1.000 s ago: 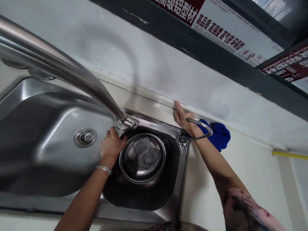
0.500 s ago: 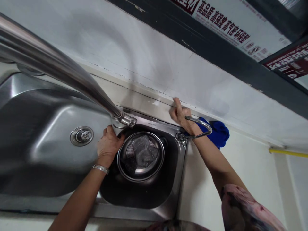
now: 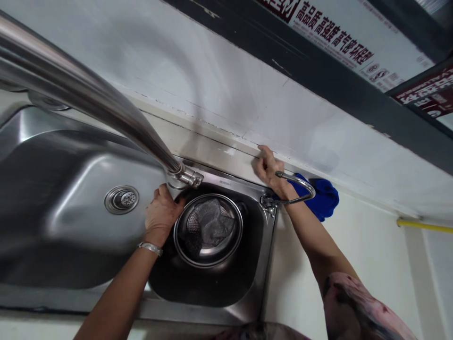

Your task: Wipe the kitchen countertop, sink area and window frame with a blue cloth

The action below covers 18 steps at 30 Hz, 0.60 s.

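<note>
My left hand (image 3: 163, 212), with a metal watch or bracelet at the wrist, lies over the sink divider just in front of the large faucet (image 3: 184, 175). Its thumb reaches over the right basin, and the other fingers curl on the far side, their tips partly hidden. My right hand (image 3: 269, 169) is on the pale ledge (image 3: 226, 151) along the wall, behind the small curved tap (image 3: 300, 189). Its index finger bends out towards the wall, apart from the thumb; nothing shows in it. A round metal strainer bowl (image 3: 208, 261) holding a grey mesh cloth (image 3: 214, 224) sits in the right basin (image 3: 212, 295).
The left basin (image 3: 81, 222) has a round drain (image 3: 122, 199). A blue cloth (image 3: 323, 198) lies beside my right forearm on the counter. Overhead runs a dark beam (image 3: 247, 42) with printed labels. A yellow pipe (image 3: 424, 225) crosses the wall at right.
The index finger of my right hand has gone from pointing up to bending over to the left. My left hand stays at the divider. The whole view has shifted slightly.
</note>
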Each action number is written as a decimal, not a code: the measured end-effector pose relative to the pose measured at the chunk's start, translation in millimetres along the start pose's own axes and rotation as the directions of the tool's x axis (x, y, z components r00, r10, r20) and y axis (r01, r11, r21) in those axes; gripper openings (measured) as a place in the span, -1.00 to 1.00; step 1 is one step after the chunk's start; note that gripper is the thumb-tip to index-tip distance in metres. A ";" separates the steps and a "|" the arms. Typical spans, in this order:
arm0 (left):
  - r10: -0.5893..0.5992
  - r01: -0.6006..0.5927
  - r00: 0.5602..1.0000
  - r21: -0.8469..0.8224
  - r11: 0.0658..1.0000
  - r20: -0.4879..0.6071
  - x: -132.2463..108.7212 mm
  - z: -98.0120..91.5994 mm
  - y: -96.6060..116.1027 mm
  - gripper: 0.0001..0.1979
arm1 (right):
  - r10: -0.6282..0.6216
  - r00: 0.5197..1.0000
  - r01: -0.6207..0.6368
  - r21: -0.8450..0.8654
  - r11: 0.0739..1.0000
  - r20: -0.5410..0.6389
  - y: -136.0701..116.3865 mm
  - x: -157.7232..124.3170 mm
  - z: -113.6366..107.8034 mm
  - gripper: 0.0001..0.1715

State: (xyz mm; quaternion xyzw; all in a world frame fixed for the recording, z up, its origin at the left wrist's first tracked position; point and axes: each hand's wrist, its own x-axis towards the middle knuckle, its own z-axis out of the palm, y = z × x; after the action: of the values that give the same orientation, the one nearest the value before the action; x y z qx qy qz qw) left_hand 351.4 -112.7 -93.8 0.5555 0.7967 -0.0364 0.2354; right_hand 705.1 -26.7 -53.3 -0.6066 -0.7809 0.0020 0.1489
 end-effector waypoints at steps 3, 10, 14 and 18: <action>0.009 -0.009 1.000 -0.002 1.000 -0.008 1.1 2.9 -2.3 -0.46 | 0.010 1.000 -0.009 -0.050 0.999 0.016 -1.2 -0.5 0.5 -0.36; 0.009 -0.009 1.000 -0.002 1.000 0.011 -0.1 -0.9 -0.7 -0.42 | 0.024 0.995 -0.010 -0.137 0.991 0.099 19.3 -17.0 -12.2 -0.36; 0.017 -0.017 1.000 -0.008 1.000 0.001 -0.2 -3.7 1.0 -0.40 | 0.042 0.999 -0.040 -0.222 0.974 0.004 56.5 -70.0 -35.9 -0.49; 0.015 -0.015 1.000 0.006 1.000 -0.002 0.3 -5.4 1.8 -0.40 | 0.182 0.980 -0.198 -0.410 0.890 -0.077 83.5 -142.1 -52.6 -0.46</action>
State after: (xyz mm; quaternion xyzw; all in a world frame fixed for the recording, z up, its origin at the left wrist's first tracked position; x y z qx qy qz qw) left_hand 351.1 -110.0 -88.7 0.5622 0.7926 -0.0366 0.2332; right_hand 827.7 -148.7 -51.1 -0.6977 -0.6974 -0.1610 0.0298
